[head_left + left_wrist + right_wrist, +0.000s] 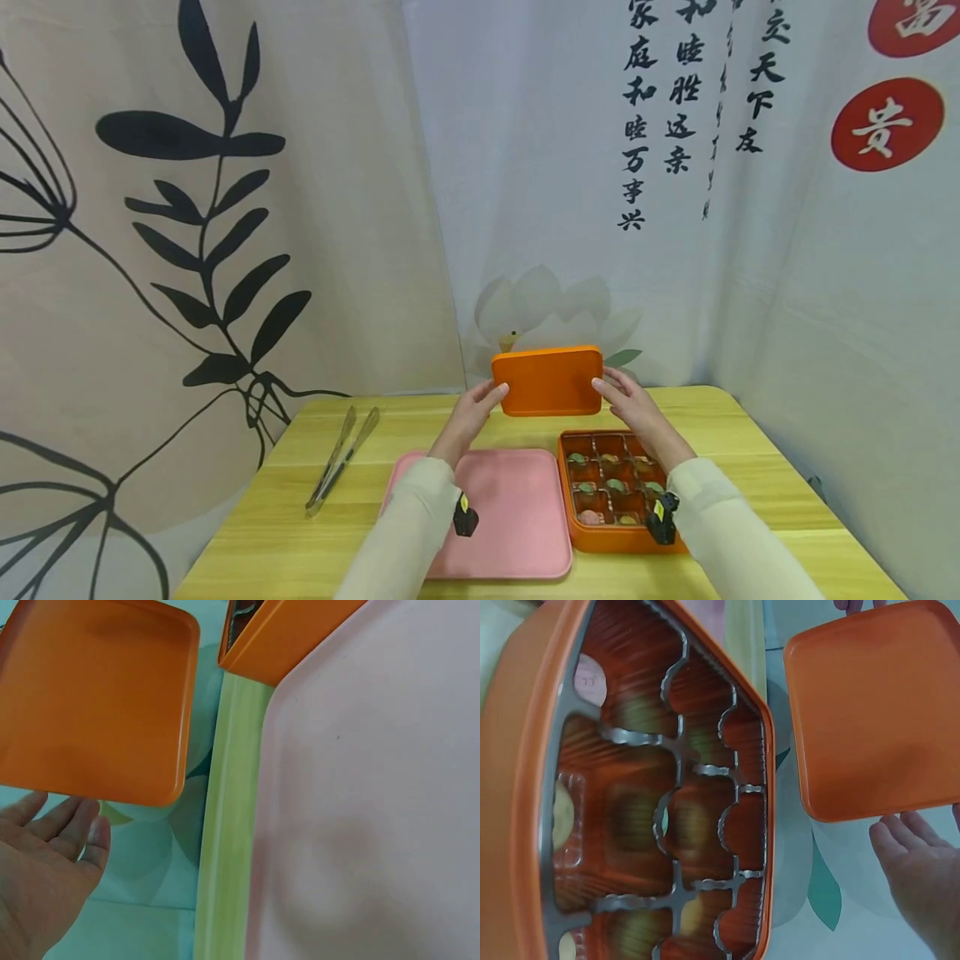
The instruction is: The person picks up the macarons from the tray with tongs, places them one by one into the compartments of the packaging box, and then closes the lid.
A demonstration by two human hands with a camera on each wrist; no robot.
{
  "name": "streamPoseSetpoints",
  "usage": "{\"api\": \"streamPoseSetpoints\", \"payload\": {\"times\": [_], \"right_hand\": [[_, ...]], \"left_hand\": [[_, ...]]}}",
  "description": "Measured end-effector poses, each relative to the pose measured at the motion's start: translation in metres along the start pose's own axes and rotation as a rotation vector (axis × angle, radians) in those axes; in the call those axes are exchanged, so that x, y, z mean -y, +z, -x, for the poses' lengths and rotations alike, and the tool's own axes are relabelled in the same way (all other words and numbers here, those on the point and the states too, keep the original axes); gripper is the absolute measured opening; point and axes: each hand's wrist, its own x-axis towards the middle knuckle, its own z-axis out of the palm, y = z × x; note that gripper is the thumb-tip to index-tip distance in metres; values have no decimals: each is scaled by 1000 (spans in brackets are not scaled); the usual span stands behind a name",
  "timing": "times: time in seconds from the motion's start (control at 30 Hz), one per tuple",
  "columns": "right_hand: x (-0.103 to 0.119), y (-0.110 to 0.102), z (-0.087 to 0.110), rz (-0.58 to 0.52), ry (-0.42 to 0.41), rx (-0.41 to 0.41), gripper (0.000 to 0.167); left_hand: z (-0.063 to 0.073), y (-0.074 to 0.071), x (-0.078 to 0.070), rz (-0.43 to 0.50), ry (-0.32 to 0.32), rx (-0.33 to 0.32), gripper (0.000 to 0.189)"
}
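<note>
An orange rectangular lid (551,383) is held up above the far part of the table, tilted on edge with a broad face toward me. My left hand (472,414) holds its left edge, and my right hand (639,410) holds the right edge. In each wrist view, fingers reach behind the lid's edge. Below my right forearm stands an uncovered orange box (626,542), partly hidden by that arm. Its clear divided insert (679,750) has small pale green, yellow and pink pieces in the compartments.
A pink tray (510,508) lies left of the box, under my left forearm. Metal tongs (341,462) lie at the left of the wooden table (247,533). A printed curtain (360,208) hangs close behind the table and along its right side.
</note>
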Motion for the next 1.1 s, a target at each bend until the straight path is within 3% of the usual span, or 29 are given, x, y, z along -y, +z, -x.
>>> {"api": "streamPoseSetpoints", "payload": {"times": [0.2,0.37,0.67,0.9,1.1], "right_hand": [[-4,0,3,86,9,-27,79],[-10,1,8,123,29,-25,83],[-18,4,12,143,11,-22,78],[-24,-3,12,122,16,-9,81],[-26,-17,17,120,8,16,80]], "left_hand": [[0,5,3,-13,26,-17,73],[4,8,5,-46,4,-36,82],[6,15,7,-108,-20,-107,77],[8,17,8,-102,7,-62,86],[11,20,7,-89,31,7,82]]}}
